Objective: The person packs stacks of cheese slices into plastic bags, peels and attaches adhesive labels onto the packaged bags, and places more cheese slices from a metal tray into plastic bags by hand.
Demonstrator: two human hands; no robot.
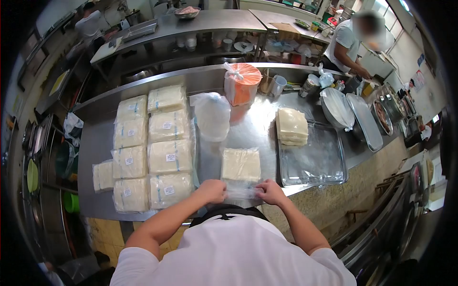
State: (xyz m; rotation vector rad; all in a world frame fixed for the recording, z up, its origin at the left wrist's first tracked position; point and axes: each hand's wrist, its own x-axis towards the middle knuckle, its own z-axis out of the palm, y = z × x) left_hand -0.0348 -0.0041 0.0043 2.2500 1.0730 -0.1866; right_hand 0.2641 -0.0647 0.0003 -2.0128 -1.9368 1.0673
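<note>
A clear plastic bag holding a pale square stack (241, 163) lies on the steel table near its front edge. At the bag's left corner, my left hand (213, 191) is closed on the loose plastic. My right hand (271, 192) pinches the opposite corner of the same plastic. Behind this bag lies a pile of thin, translucent bags (210, 117). On the left are several packed bags (170, 156) with small labels, set in columns. Another pale stack (292, 126), unwrapped, sits over the back left part of a metal tray (312, 162) at the right.
An orange bucket in tied plastic (243, 85) and a clear jug (278, 86) stand at the table's back. Covered containers (337, 107) are on the right. One person (346, 45) stands at back right, another (89, 24) at back left.
</note>
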